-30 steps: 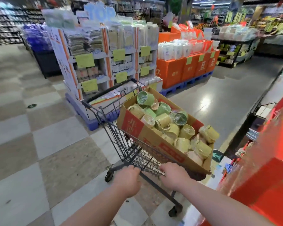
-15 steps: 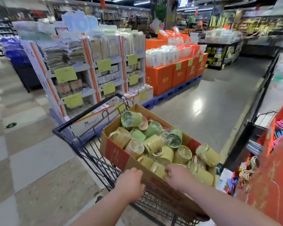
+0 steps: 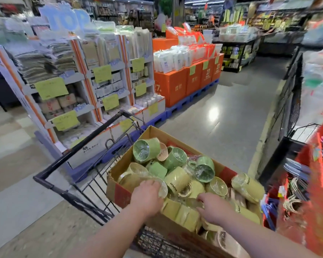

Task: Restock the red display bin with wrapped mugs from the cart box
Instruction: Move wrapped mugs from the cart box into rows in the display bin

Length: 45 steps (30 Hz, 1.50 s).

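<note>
A cardboard box (image 3: 119, 193) sits in a black wire cart (image 3: 45, 180) and is heaped with plastic-wrapped green and yellow mugs (image 3: 177, 178). My left hand (image 3: 146, 197) is inside the box at its near left, fingers curled over a wrapped yellow mug (image 3: 163, 188). Near the middle of the box, my right hand (image 3: 213, 207) lies with fingers spread on other yellow mugs (image 3: 186, 214), not closed round any. The red display bin (image 3: 321, 211) stands blurred at the right edge, close beside the cart.
A white shelf display (image 3: 93, 81) with yellow price tags stands left of the cart. Orange boxes on a blue pallet (image 3: 177, 84) lie further along the aisle. Hanging coloured items (image 3: 295, 185) and a dark rack (image 3: 289, 101) line the right side.
Both hands have left the cart's near edge and moved forward into the box onto the mugs. The view has come closer to the cart.
</note>
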Available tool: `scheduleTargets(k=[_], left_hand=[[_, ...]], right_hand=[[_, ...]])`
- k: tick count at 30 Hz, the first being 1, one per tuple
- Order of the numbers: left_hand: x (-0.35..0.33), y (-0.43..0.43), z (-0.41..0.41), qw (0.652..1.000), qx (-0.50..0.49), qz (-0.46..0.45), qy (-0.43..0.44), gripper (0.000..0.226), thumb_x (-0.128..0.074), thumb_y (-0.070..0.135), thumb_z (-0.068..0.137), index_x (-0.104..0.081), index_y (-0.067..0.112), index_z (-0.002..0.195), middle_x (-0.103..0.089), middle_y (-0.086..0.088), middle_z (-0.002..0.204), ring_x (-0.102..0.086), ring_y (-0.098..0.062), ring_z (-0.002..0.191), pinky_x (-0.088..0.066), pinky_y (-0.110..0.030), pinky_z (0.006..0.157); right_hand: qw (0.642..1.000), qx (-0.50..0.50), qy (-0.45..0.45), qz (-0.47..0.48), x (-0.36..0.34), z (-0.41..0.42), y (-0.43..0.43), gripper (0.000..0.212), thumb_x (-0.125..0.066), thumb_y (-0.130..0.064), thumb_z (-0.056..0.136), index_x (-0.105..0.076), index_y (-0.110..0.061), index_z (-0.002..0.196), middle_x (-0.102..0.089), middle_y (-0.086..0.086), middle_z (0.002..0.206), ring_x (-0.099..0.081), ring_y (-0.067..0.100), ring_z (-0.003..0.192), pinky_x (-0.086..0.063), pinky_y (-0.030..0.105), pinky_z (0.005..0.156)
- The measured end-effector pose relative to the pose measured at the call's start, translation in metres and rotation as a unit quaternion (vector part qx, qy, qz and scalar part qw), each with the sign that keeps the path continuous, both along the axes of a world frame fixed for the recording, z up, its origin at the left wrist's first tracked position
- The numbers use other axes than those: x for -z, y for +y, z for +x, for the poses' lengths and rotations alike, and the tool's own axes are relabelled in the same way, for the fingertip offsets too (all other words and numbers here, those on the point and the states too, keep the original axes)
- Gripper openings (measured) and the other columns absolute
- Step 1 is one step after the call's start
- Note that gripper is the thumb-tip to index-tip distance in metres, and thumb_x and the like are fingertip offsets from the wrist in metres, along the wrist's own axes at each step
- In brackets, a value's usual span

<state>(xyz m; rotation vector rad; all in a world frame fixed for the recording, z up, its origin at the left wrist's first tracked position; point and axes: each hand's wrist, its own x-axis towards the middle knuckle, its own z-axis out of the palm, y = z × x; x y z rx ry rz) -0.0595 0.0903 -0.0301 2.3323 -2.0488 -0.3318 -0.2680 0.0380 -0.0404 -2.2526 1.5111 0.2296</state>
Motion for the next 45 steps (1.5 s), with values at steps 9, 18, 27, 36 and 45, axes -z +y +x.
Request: scheduleTargets(k=[9,18,27,36,45], left_hand=[[-0.012,-0.065,0.097,0.995,-0.038,0.031,-0.084,0.036,-0.045,0.031,0.089,-0.045,0.017,0.123,-0.049,-0.004,0.12,-0.05,-0.026,0.114,-0.047,-0.04,0.088],[-0.002,-0.082,0.122,0.989,-0.012,0.142,-0.033,0.046,-0.06,0.037,0.078,-0.043,0.018,0.117,-0.06,0.0,0.112,-0.06,-0.024,0.105,-0.049,-0.036,0.084],[0.002,-0.077,0.122,0.996,-0.003,0.091,-0.007,0.049,-0.044,0.01,0.086,-0.03,0.017,0.133,-0.059,-0.005,0.114,-0.061,-0.028,0.103,-0.052,-0.04,0.084],[-0.008,-0.065,0.124,0.984,-0.112,0.015,0.134,0.039,-0.052,0.018,0.085,-0.038,0.021,0.121,-0.061,0.002,0.108,-0.063,-0.018,0.094,-0.054,-0.036,0.081],[-0.02,-0.058,0.131,0.979,-0.103,0.003,0.178,0.03,-0.052,0.021,0.084,-0.048,0.021,0.114,-0.058,0.003,0.114,-0.056,-0.017,0.106,-0.046,-0.028,0.086]], right_hand=[[1.0,0.009,-0.013,-0.005,0.0,0.087,-0.043,0.036,-0.051,-0.026,0.091,-0.054,-0.021,0.126,-0.058,0.002,0.127,-0.056,0.021,0.113,-0.048,0.033,0.093],[1.0,0.029,0.0,-0.005,0.004,0.12,-0.077,0.041,-0.049,-0.027,0.091,-0.051,-0.022,0.131,-0.054,0.0,0.133,-0.054,0.021,0.118,-0.048,0.033,0.095],[0.999,0.026,0.006,-0.025,-0.003,0.128,-0.099,0.039,-0.051,-0.025,0.091,-0.052,-0.02,0.129,-0.055,0.003,0.13,-0.056,0.021,0.114,-0.049,0.032,0.091],[0.994,-0.033,-0.068,-0.077,-0.029,0.184,-0.127,0.076,-0.064,-0.024,0.084,-0.021,-0.021,0.148,-0.025,0.004,0.151,-0.04,0.025,0.13,-0.045,0.037,0.101],[0.983,0.069,-0.169,0.016,-0.008,0.219,-0.134,0.079,-0.056,-0.035,0.093,-0.006,-0.017,0.152,-0.017,0.008,0.157,-0.033,0.028,0.139,-0.034,0.042,0.109]])
